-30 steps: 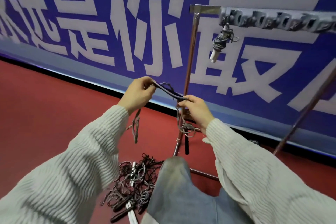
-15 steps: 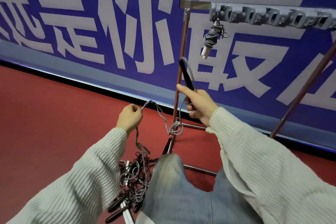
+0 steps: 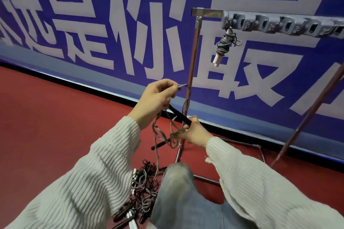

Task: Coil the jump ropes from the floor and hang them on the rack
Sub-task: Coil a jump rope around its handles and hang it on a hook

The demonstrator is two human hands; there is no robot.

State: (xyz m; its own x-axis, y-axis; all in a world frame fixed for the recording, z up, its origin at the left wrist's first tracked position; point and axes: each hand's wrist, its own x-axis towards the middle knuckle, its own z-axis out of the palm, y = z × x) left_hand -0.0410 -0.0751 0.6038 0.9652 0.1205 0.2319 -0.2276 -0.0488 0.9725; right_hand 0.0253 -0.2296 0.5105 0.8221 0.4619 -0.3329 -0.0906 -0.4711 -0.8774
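The left hand (image 3: 156, 98) is raised at about 11 o'clock from the right hand (image 3: 195, 132), its fingers curled and pinching a loop of the grey rope (image 3: 158, 132) near the fingertips. The right hand, lower and toward 4 o'clock from the left, grips the black handle (image 3: 178, 115) of the same rope, with a bunch of cord gathered against its fingers. The handle runs slanted between the two hands, up toward 10 o'clock. Loose strands hang from both hands and trail down to the floor (image 3: 55, 126).

At 6 o'clock from the hands, just left of the person's knee (image 3: 176, 178), a tangled pile of ropes (image 3: 143, 188) lies on the red floor, with black and white handles showing at its lower edge.

The metal rack (image 3: 193, 57) stands behind the hands. At 1 o'clock, one coiled rope (image 3: 223, 44) with a white handle hangs from the left end of the row of hooks (image 3: 279, 26) along the top bar. A blue wall banner (image 3: 111, 24) with white characters fills the background.
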